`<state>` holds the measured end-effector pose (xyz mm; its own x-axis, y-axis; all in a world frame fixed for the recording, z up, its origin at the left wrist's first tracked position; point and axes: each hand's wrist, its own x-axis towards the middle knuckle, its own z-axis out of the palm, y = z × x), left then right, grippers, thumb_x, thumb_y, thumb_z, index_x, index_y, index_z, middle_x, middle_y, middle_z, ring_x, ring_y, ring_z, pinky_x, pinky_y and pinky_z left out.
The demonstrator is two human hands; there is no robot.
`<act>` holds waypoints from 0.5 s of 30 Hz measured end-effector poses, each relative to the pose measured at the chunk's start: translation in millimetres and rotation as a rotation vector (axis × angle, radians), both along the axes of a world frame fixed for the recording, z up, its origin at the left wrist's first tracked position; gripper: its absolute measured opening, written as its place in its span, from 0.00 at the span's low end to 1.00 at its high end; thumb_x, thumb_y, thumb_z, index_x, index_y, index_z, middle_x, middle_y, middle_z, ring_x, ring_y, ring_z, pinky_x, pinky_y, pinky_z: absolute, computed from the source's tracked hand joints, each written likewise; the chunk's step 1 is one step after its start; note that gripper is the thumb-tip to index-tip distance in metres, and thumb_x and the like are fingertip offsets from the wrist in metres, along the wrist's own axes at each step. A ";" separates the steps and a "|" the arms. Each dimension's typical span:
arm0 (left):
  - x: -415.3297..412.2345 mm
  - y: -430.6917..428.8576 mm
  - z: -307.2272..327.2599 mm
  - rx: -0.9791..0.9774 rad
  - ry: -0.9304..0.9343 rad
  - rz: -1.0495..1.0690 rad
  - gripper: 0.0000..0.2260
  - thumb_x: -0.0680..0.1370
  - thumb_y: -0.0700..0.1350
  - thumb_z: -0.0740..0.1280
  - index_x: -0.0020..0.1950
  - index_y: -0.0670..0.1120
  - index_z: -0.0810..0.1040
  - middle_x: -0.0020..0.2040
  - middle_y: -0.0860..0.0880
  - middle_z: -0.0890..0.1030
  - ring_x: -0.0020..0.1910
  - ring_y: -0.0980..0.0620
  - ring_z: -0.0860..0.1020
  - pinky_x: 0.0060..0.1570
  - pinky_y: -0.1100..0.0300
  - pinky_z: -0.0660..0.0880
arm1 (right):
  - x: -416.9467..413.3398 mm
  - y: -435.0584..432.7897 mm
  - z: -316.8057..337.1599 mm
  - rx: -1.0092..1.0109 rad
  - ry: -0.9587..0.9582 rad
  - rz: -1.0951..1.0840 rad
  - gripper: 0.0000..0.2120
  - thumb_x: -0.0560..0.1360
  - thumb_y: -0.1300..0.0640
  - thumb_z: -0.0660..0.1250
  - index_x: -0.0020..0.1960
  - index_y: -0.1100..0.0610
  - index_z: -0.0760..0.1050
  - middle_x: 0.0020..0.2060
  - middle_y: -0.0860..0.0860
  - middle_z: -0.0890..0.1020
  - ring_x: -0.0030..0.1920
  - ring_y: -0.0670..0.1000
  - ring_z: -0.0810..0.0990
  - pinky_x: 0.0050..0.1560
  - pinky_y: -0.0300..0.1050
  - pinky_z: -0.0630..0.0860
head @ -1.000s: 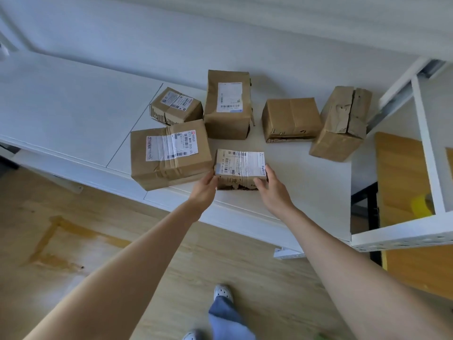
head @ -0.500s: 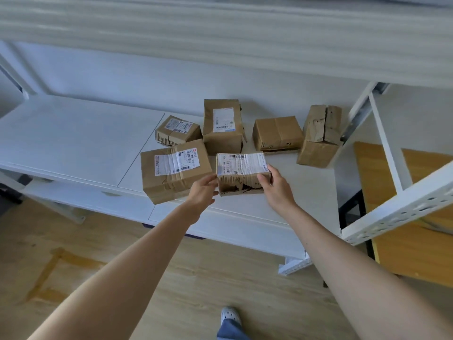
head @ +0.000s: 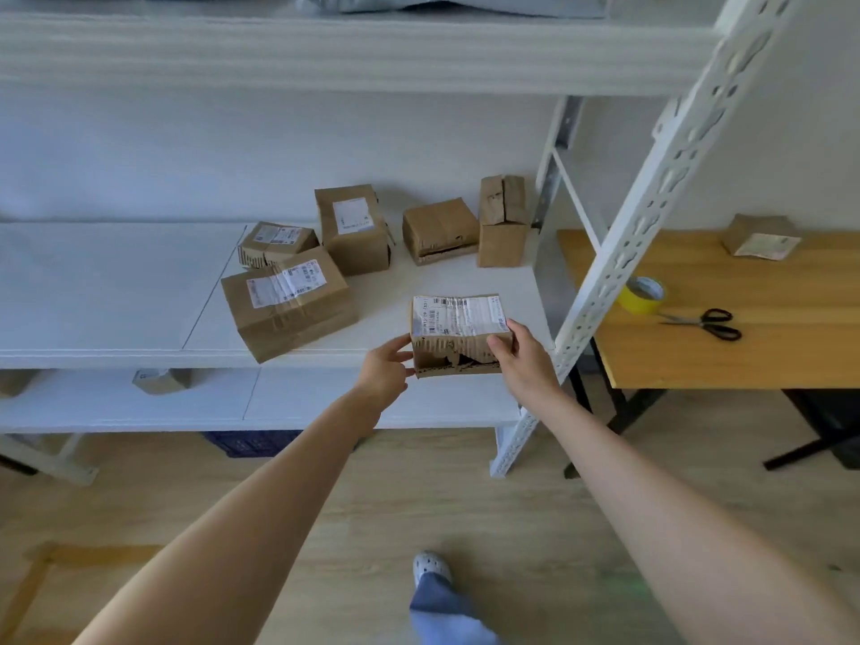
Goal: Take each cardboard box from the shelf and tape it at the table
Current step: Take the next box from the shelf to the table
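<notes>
Two outstretched arms meet mid-frame, where a small torn box (head: 458,335) is gripped between left hand (head: 384,372) and right hand (head: 523,360).

**One head-worn view, looking forward and down**

We have a single wide-angle camera worn on the person's head. It faces the white shelf (head: 116,290) almost square-on and tilts downward. We look onto the shelf board from above, with the front edge of the upper board (head: 325,53) across the top of the frame. The floor (head: 465,495) and one shoe (head: 432,567) lie at the bottom. Both forearms rise from the lower corners. The left hand (head: 384,370) and right hand (head: 526,365) meet at a cardboard box (head: 458,335) near the centre, at arm's reach from the lens. On the right, the view runs past the shelf's post (head: 654,221) — leaning from the lens distortion — to a wooden tabletop (head: 768,356).
</notes>
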<state>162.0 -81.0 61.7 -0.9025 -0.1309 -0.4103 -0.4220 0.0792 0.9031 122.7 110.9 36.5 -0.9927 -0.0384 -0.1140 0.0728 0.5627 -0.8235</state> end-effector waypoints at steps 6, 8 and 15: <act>28.1 55.9 -6.7 0.016 -0.037 -0.165 0.29 0.77 0.25 0.52 0.73 0.46 0.67 0.51 0.52 0.78 0.43 0.58 0.78 0.41 0.62 0.69 | 57.4 61.5 0.2 0.030 -0.016 -0.166 0.27 0.82 0.46 0.58 0.78 0.55 0.59 0.72 0.53 0.70 0.71 0.54 0.69 0.64 0.45 0.67; 31.0 77.2 -8.8 0.015 -0.051 -0.207 0.28 0.78 0.25 0.53 0.73 0.47 0.68 0.49 0.53 0.78 0.43 0.58 0.78 0.41 0.62 0.70 | 70.7 83.3 -2.3 0.011 -0.021 -0.229 0.27 0.82 0.46 0.58 0.77 0.54 0.60 0.71 0.51 0.70 0.70 0.53 0.69 0.62 0.44 0.66; 25.9 154.7 -8.8 -0.014 -0.031 -0.385 0.26 0.78 0.28 0.53 0.73 0.47 0.68 0.57 0.49 0.78 0.47 0.52 0.78 0.58 0.53 0.73 | 96.8 157.7 -0.8 -0.024 0.010 -0.399 0.23 0.82 0.50 0.60 0.74 0.56 0.64 0.65 0.50 0.76 0.65 0.52 0.74 0.63 0.45 0.69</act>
<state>187.9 73.8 52.9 -0.8739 0.2098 -0.4385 -0.3859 0.2492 0.8883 219.6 268.6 35.6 -0.9312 0.3480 -0.1082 0.2739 0.4724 -0.8378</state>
